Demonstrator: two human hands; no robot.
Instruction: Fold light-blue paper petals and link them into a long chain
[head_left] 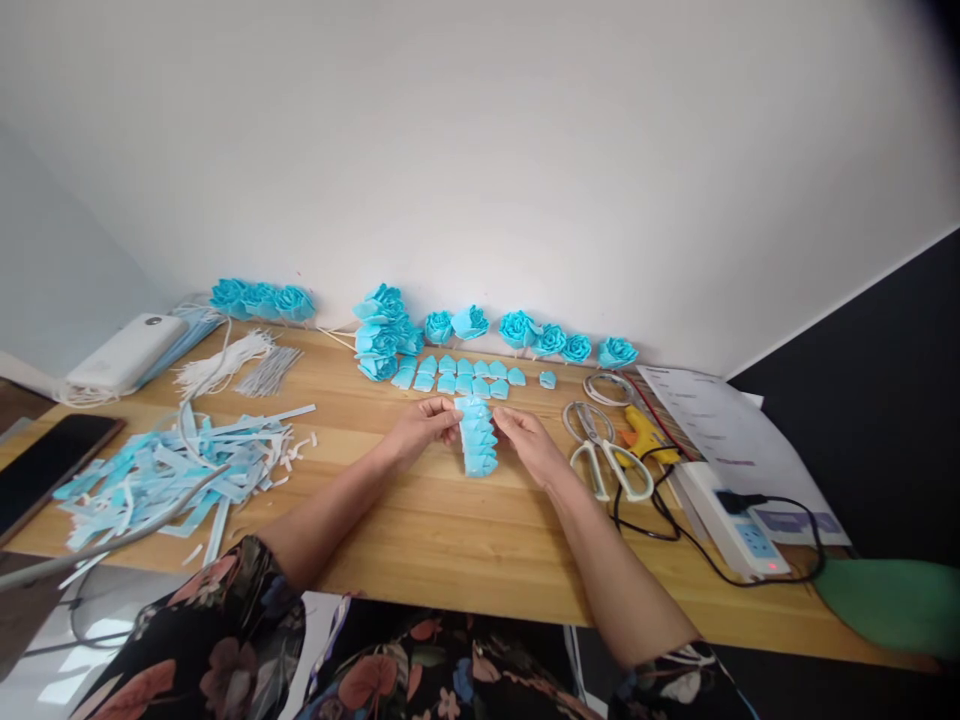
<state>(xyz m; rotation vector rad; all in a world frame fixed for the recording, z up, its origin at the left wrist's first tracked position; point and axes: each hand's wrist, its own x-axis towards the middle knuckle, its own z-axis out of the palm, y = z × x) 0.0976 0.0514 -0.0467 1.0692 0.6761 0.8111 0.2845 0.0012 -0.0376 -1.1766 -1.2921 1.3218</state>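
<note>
A strip of overlapping blue folded petals (478, 437) lies on the wooden table (420, 530) between both hands. My left hand (422, 425) pinches its upper left edge with fingers closed. At the upper right edge, my right hand (531, 443) grips it too. Behind it lie two rows of loose blue folded petals (465, 376). Finished blue fabric roses (382, 330) line the wall, with more roses at the far left (259, 298) and right (570, 345).
A pile of blue and white scraps (165, 475) sits at the left, with white strings (217, 365) and a white box (124, 352) behind. Right of my hands are scissors (604, 450), a yellow glue gun (645, 432), a power strip (739, 520) with black cable, and papers (720, 420). A dark phone (45, 462) lies far left.
</note>
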